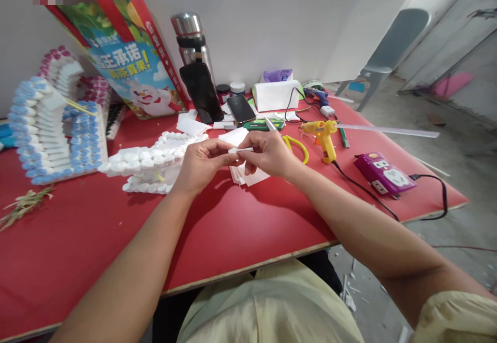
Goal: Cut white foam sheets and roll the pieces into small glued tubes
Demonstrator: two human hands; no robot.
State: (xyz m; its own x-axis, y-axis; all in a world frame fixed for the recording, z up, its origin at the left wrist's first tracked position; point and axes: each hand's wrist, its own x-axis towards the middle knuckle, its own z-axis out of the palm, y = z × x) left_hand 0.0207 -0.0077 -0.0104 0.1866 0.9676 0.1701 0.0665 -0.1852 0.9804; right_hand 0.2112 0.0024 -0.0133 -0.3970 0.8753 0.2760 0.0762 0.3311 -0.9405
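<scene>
Left hand (205, 164) and right hand (268, 152), fingers nearly closed, pinch 1 white roll (243, 150) above the red surface (244, 229); the white model (145, 158) looks part-built, the roll unattached, paper slips (259, 178) unrolled.

The small held piece (244, 149) is white, and the low model (145, 160) is also white. The standing model (50, 138) has 2 colours, white and light blue, which repeat in rows; another model (54, 64) behind it is white with dark pink. The table (252, 218) is plain red. The carrier bag (124, 68) shows green, blue and red, with white and yellow letters. Both the glue gun (328, 143) and the scissor handle (305, 151) are yellow. The box (382, 172) is purple with white print. The sleeve (454, 314) is pale yellow-green.
</scene>
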